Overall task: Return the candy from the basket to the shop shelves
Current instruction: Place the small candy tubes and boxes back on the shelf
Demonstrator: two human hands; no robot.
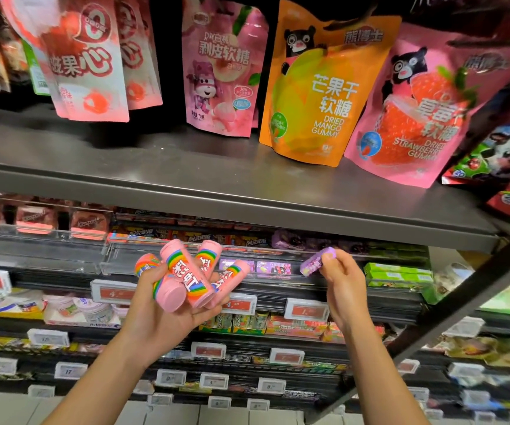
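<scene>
My right hand [344, 283] fingers pinch a small purple candy roll [316, 262], frame centre-right; left hand [167, 314] clamps the pink rainbow-striped candy tubes [186, 271]. Slide it flat into the purple row [296, 240].

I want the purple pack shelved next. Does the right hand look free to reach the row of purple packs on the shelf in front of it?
Probably yes. The right hand pinches the purple candy pack just in front of the purple packs on the shelf, with nothing between them. The left hand, gripping the pink rainbow tubes, sits off to the side.
</scene>
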